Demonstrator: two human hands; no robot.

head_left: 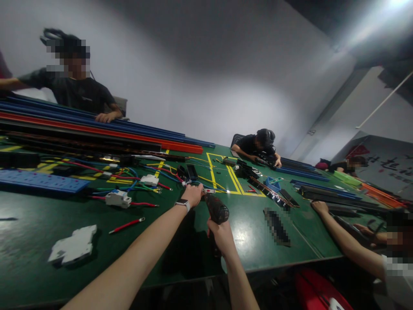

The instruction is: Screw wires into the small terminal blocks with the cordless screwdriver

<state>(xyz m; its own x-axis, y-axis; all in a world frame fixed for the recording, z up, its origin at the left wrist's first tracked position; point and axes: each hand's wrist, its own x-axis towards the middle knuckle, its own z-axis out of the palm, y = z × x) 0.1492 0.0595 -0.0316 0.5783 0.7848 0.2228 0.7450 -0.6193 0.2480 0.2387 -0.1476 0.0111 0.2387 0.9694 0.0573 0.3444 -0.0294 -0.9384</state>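
My right hand point(222, 234) grips a dark cordless power drill point(217, 210), its nose pointing away from me. My left hand point(192, 194), with a watch point(183, 204) on the wrist, is closed at the drill's front end. Its fingers pinch a small white part point(209, 190) with a red mark, partly hidden by the drill. Left of my hands lie white circuit breakers point(118, 198) with coloured wires. A short red cable point(127, 225) with a metal lug lies nearer me, beside a white plastic breaker housing point(74, 246).
The green table point(248, 239) holds a blue power strip point(41, 181), blue and orange channels point(180, 146), a blue box point(272, 184) and a pixelated dark object point(276, 227). Co-workers sit across point(82, 92), further along point(254, 146) and at right, where a hand point(320, 207) rests.
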